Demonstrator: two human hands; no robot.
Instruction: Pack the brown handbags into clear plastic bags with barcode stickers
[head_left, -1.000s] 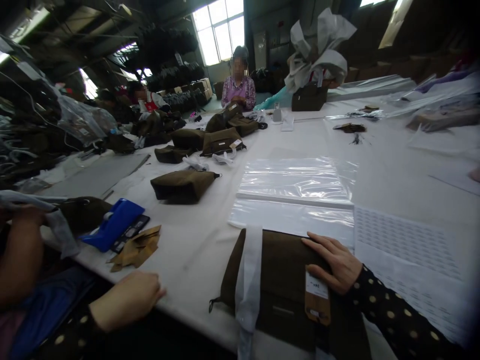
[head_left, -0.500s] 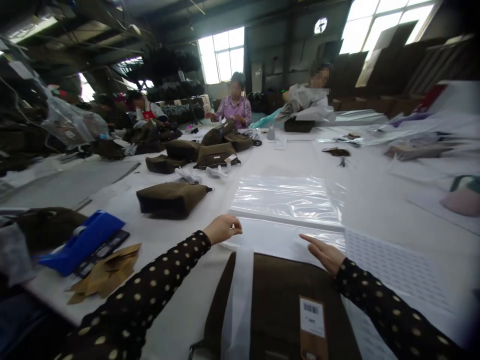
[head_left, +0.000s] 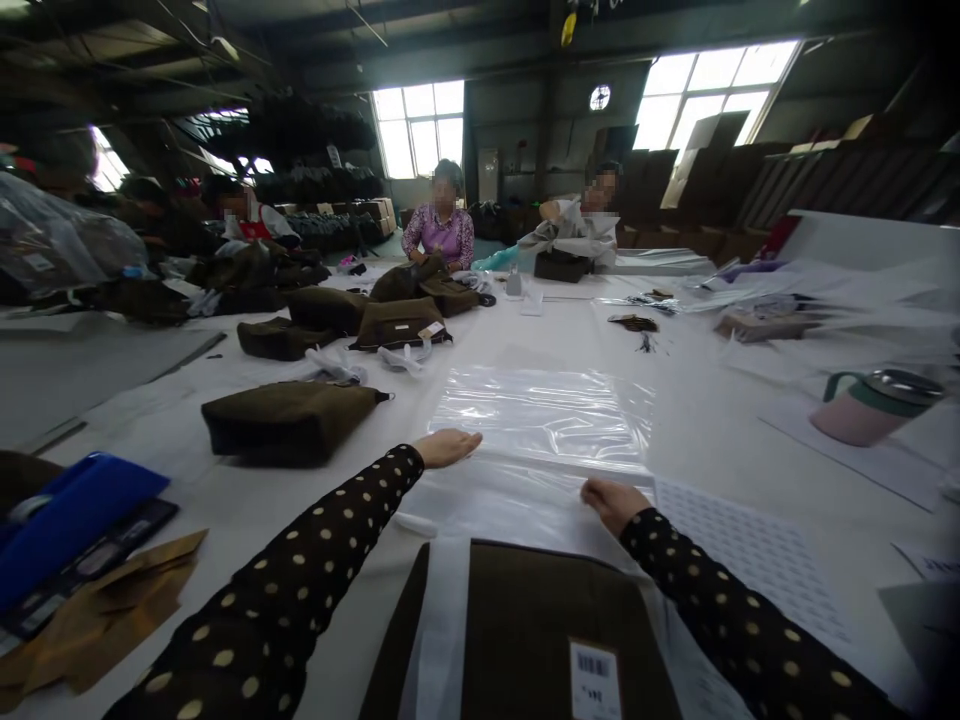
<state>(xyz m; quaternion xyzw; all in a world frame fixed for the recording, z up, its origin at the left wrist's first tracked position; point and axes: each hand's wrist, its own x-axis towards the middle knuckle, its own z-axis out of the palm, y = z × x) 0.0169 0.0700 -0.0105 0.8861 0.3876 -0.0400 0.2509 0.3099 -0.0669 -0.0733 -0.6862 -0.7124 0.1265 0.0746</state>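
Plastic bag stack (head_left: 544,420) lies flat mid-table (head_left: 712,440), 12 o'clock of brown bag (head_left: 525,630). Left hand (head_left: 448,447) on its 9 o'clock edge: arm outstretched, fingers flat, holding nothing. Right hand (head_left: 611,500) on its 5 o'clock edge: fingers curled on the film, can't tell if it's gripping.

Bare white table (head_left: 705,420) lies open right of the clear plastic bags (head_left: 547,410) and beyond them toward the far clutter. A brown pouch (head_left: 289,420) blocks the left side, a flat brown bag (head_left: 525,620) fills the near edge, and a pink mug (head_left: 874,405) stands far right.
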